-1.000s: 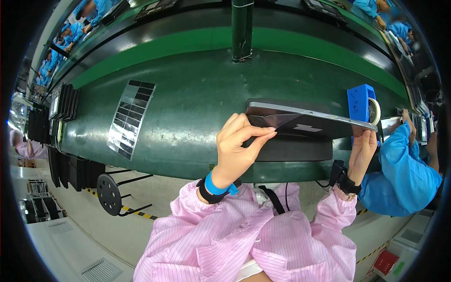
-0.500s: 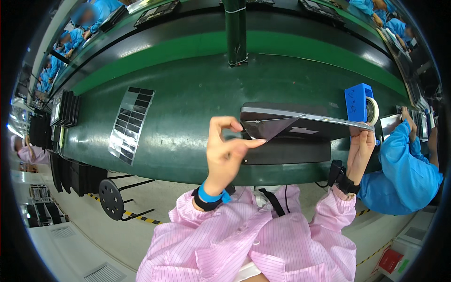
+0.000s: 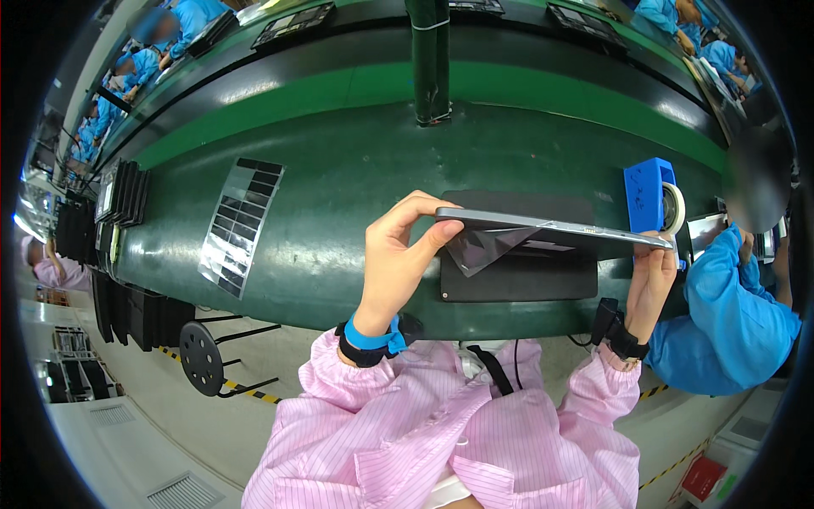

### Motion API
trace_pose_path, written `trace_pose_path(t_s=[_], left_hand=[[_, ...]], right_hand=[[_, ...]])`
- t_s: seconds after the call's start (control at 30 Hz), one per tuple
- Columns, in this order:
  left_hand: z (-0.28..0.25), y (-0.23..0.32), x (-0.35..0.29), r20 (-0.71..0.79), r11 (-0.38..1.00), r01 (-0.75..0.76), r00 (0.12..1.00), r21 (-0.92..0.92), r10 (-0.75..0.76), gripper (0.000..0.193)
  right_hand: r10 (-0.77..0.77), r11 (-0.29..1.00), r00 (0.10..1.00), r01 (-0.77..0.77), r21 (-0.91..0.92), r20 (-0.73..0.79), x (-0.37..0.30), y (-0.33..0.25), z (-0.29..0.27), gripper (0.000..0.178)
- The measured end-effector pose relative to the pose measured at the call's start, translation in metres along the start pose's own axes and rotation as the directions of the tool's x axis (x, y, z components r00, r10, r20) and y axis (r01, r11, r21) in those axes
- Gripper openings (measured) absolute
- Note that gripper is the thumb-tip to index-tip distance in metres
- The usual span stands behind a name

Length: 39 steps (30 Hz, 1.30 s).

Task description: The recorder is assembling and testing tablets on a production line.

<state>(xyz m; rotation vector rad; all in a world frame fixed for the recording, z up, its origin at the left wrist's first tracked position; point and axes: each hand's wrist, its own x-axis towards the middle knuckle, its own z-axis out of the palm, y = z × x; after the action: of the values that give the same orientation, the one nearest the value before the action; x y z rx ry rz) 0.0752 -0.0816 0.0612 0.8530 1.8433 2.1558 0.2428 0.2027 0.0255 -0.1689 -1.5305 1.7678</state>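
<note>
A thin tablet [image 3: 585,229] is held up nearly edge-on, its slim grey edge towards me. My left hand [image 3: 394,259] is closed on its left corner, thumb below and fingers above. At the right end, my right hand [image 3: 651,276] grips the other corner. A loose flap of clear film [image 3: 487,250] hangs from the tablet's underside near my left thumb. Beneath the tablet, a flat black panel [image 3: 517,287] lies on the green table [image 3: 339,212]; the tablet hides its middle.
A blue tape dispenser [image 3: 644,193] stands by my right hand. On the left lie a sheet of dark rectangular labels [image 3: 242,225] and a stack of black trays [image 3: 125,195]. A co-worker's blue sleeve [image 3: 725,305] is close on my right. A green post [image 3: 430,72] rises at the far edge.
My left hand has gone from pinching near the film flap to gripping the tablet's left corner. The flap now hangs free. My right hand keeps its hold.
</note>
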Motion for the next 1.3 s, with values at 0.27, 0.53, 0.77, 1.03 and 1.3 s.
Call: trace_pose_path(t_s=[0.27,0.53,0.77,1.03,1.3], left_hand=[[0.018,-0.012,0.002,-0.149,0.976,-0.079,0.988,-0.203,0.048,0.011],[0.015,-0.020,-0.001,-0.153,0.985,-0.159,0.977,-0.064,0.147,0.024],[0.017,-0.019,-0.004,-0.176,0.984,-0.155,0.975,-0.088,0.138,0.025],[0.022,-0.018,-0.002,-0.247,0.984,-0.146,0.962,-0.100,0.118,0.026],[0.023,-0.015,-0.005,-0.202,0.992,-0.119,0.973,-0.048,0.107,0.027]], right_hand=[[0.103,0.916,0.985,-0.148,-0.374,-0.136,-0.002,-0.019,0.006,0.025],[-0.148,0.528,0.907,-0.266,-0.807,-0.395,0.007,-0.067,-0.056,0.016],[-0.064,0.112,0.957,-0.274,-0.955,-0.282,0.019,-0.042,-0.091,0.019],[0.017,0.373,0.916,-0.377,-0.848,-0.400,0.039,-0.052,-0.087,0.014],[0.174,0.718,0.842,-0.464,-0.520,-0.512,0.011,-0.050,-0.087,0.009]])
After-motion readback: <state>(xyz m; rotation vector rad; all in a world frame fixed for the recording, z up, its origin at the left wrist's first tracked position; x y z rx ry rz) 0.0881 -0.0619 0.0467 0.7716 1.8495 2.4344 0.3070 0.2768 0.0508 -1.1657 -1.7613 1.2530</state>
